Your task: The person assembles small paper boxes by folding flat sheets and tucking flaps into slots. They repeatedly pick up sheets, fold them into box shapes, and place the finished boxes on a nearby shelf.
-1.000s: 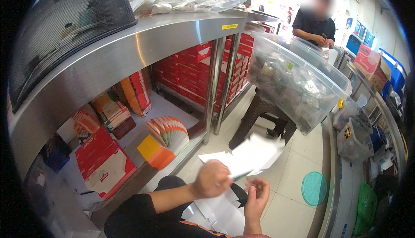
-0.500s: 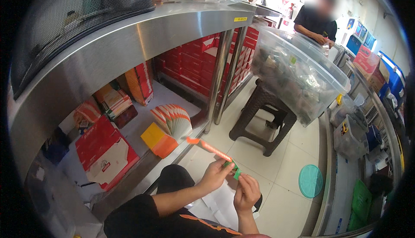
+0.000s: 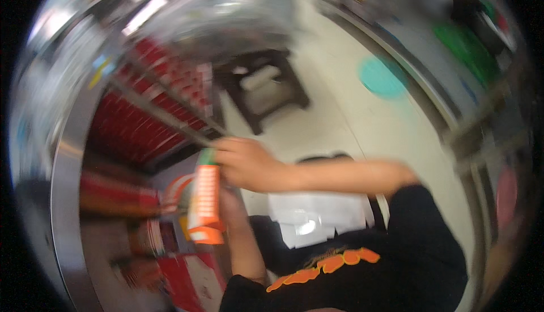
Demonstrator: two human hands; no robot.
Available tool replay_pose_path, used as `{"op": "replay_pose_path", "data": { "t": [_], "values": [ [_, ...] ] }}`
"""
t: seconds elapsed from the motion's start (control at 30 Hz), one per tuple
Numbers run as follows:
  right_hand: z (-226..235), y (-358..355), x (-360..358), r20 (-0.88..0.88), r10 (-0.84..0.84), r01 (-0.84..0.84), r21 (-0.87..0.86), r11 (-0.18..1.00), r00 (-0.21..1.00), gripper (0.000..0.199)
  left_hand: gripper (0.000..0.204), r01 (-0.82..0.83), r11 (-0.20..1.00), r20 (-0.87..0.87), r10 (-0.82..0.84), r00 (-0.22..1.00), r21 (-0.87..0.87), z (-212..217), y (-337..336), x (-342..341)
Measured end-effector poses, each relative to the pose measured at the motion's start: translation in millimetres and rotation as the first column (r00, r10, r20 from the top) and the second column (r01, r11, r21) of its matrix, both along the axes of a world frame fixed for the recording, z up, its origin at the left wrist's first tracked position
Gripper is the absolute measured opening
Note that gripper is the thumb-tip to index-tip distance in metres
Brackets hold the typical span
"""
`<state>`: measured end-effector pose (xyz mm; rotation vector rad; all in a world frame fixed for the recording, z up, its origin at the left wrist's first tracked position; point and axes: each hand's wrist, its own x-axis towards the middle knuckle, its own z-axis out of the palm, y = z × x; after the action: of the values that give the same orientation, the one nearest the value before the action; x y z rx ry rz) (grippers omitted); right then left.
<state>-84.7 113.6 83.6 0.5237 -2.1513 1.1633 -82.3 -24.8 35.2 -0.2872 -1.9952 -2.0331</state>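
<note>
A small orange-and-green carton [image 3: 207,201] stands roughly upright between my hands, left of the middle of the view. My right hand [image 3: 246,163] reaches across from the right, its fingers closed at the carton's green upper end. Lower down, my left hand [image 3: 230,205] is closed against the carton's side, its fingers partly hidden and blurred. The carton's lower end flares out with a white flap. Behind it, a fanned row of flat orange-and-white cartons [image 3: 177,193] is partly covered. White sheets of paper [image 3: 317,213] lie over my lap.
Stacked red boxes [image 3: 133,108] fill the space under the metal table [image 3: 71,148] at left. A red-and-white box [image 3: 192,281] lies at lower left. Ahead are a dark stool [image 3: 266,88], a clear plastic tub [image 3: 226,12] and a round teal lid [image 3: 382,78] on the floor.
My view has swung down and turned, blurring the scene. My hands and the carton are now farther left; the carton, a long flat strip before, now looks opened into a box shape.
</note>
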Motion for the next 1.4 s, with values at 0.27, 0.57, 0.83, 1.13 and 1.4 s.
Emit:
{"op": "replay_pose_path", "data": {
  "t": [0.27,0.57,0.83,1.13,1.4],
  "values": [
    [91,-31,-149,0.211,-0.251,0.213,0.186,0.959,0.945,0.014,0.029,0.201,0.953,-0.038,-0.197,0.98,0.227,23,-26,-134],
    [168,-51,-167,0.35,-0.369,0.487,-0.357,0.797,0.861,0.014,0.026,0.107,0.954,-0.143,-0.069,0.987,0.28,34,2,-138],
    [93,-34,-77,0.158,-0.267,0.302,-0.267,0.915,0.951,0.014,0.023,0.12,0.939,-0.23,-0.045,0.972,0.322,87,-3,-106],
    [-47,-60,60,-0.036,-0.387,0.387,0.013,0.922,0.921,0.057,0.049,0.32,0.89,-0.034,-0.327,0.944,0.325,-12,-12,30],
    [-84,-14,132,0.483,0.125,-0.064,-0.14,0.988,0.866,0.048,0.021,0.67,0.72,0.331,-0.597,0.731,-0.179,-48,-57,80]
  ]
}}
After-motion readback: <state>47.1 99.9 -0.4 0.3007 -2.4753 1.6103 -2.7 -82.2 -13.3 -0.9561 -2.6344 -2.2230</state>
